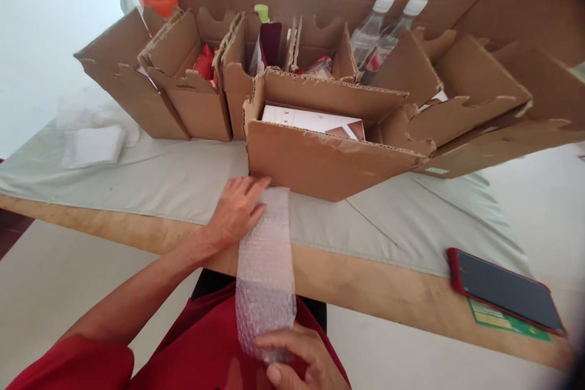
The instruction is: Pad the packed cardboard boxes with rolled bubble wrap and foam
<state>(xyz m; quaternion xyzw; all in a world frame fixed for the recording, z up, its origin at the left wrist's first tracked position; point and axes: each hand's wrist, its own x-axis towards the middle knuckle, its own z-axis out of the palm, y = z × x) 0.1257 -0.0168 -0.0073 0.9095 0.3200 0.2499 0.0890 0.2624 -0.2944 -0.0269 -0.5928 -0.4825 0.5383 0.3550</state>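
A strip of bubble wrap [267,256] runs from the cloth-covered table over its wooden front edge and down toward my lap. My left hand [236,208] lies at the strip's far left side, fingers stretched out and thumb touching its edge. At the near end, my right hand [304,353] grips the bubble wrap between thumb and fingers. Just beyond the strip stands an open cardboard box [315,158] with a white printed box [306,119] inside.
Several open cardboard bins [208,109] line the back. Two clear bottles [370,33] stand among them. A phone [507,289] in a red case rests on a green card [507,320] at right. Folded clear plastic [98,145] lies at left on the pale cloth [183,177].
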